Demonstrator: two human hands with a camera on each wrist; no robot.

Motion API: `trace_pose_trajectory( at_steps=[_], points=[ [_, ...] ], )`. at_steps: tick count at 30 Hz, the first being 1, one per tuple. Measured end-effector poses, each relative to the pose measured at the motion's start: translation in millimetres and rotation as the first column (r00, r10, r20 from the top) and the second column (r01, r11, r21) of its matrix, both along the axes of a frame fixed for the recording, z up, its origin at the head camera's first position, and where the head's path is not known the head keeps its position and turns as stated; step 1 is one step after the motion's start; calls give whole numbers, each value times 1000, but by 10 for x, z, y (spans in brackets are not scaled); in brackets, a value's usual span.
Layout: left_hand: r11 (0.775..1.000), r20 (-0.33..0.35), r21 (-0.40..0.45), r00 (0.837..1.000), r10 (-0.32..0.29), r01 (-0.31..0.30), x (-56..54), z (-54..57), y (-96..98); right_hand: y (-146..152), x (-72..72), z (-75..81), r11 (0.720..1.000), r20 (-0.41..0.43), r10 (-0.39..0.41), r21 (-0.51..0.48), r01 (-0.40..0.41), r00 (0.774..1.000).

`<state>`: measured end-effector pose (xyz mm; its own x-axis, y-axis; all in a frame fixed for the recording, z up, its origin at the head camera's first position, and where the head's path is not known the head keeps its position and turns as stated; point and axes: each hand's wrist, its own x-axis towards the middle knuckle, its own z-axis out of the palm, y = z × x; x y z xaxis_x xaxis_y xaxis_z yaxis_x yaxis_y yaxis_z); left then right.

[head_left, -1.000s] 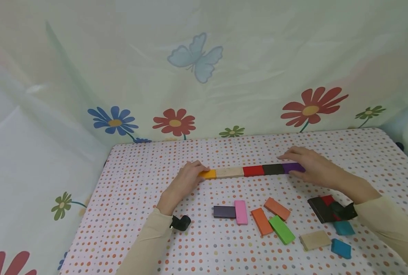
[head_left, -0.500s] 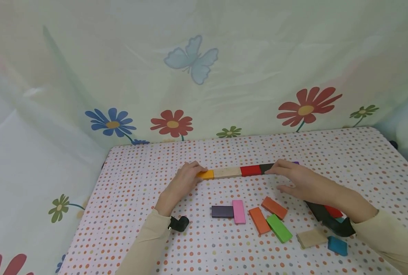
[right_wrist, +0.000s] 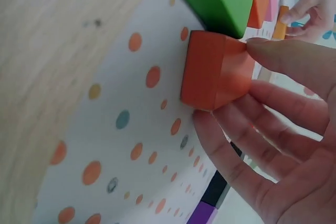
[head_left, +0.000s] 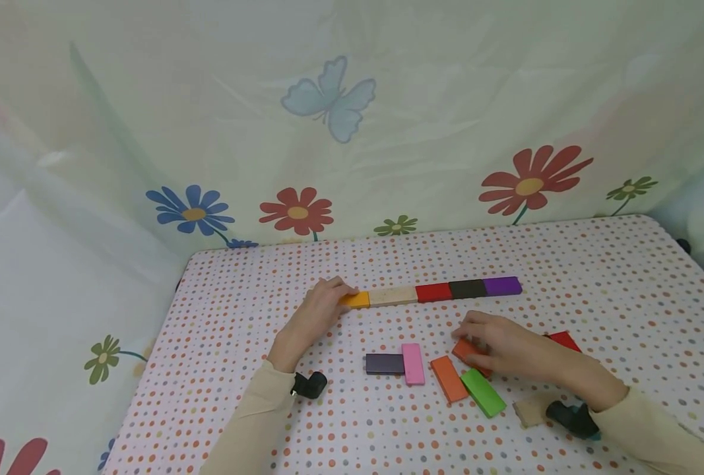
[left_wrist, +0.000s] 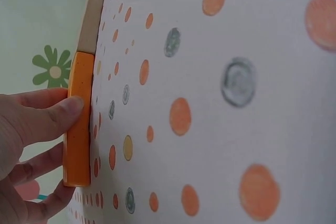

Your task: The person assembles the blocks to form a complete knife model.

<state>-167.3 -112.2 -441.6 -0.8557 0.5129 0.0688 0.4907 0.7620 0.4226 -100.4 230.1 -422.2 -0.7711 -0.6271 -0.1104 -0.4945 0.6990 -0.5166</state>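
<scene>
On the spotted table lies a straight row of flat blocks, end to end. My left hand [head_left: 319, 309] holds the yellow-orange block [left_wrist: 79, 124] at the row's left end, thumb on its near face and fingers behind it. After it come a plain wooden block [head_left: 392, 296], a red block [head_left: 433, 292], a black block [head_left: 467, 289] and a purple block [head_left: 503, 285]. Nearer the front, my right hand [head_left: 509, 343] grips a loose orange block [right_wrist: 210, 72], thumb on one side and fingers along the other. That block still lies on the table, partly covered by the hand.
Beside the right hand lie another orange block [head_left: 448, 379] and a green block [head_left: 483, 393]. A pink block [head_left: 413, 363] touches a dark grey block [head_left: 384, 364]. Under the right forearm are a wooden block [head_left: 532, 409] and a partly hidden red block [head_left: 564, 341].
My right hand has left the purple block at the row's right end, come forward and taken hold of an orange block. The left hand stays at the yellow-orange block.
</scene>
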Motion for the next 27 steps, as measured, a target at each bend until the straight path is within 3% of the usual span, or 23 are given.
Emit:
trace_pose_trajectory(
  at_steps=[9,15,27],
  points=[
    [1000,1,1,1000,-1,1,2,-12,0,-8,12,25,994,22,-70,83,68,997],
    [1000,13,5,1000,7,-7,1,-21,-6,-24,25,26,994,4,-73,82,73,997],
    [1000,6,-20,1000,6,-6,-26,-8,6,-11,-7,54,981,4,-92,170,90,996]
  ],
)
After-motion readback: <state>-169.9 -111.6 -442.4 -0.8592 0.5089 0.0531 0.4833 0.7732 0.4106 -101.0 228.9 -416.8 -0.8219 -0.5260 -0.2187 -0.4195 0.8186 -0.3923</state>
